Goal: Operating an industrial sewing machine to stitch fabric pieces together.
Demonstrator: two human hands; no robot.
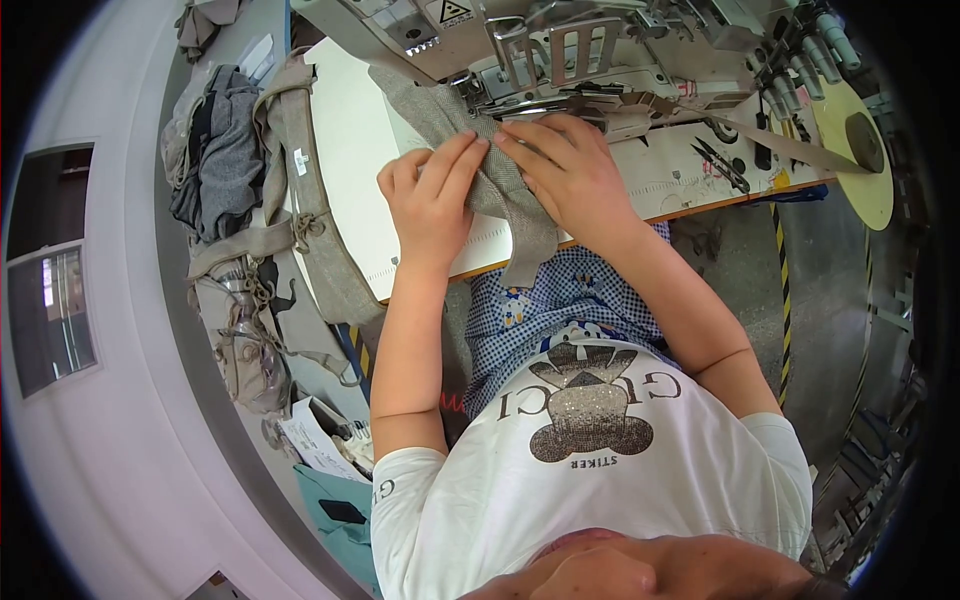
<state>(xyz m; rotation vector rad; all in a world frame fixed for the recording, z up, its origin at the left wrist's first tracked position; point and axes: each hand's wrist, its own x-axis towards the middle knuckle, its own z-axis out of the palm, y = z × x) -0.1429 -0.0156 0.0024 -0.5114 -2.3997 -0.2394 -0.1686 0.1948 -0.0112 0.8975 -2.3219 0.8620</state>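
Observation:
A grey woven cloth piece (485,195) lies under the needle area of a sewing machine (530,70), its narrow end hanging over the near edge of the white table (350,160). My left hand (430,195) presses the left side of the cloth, fingers bent and close together. From the right, my right hand (570,178) bears on the same cloth just before the presser foot, fingertips almost meeting those of the left. Both thumbs are mostly hidden. A beige tape (760,135) runs from a roll (863,145) at the right toward the machine.
Thread snips (722,165) and a black-handled tool (763,143) lie on the table's right part. Grey garments (225,150) are heaped at the left, beside long cloth strips (300,180) draped along the table edge. Lower left stands an open box (320,440) near a dark phone-like slab (342,511).

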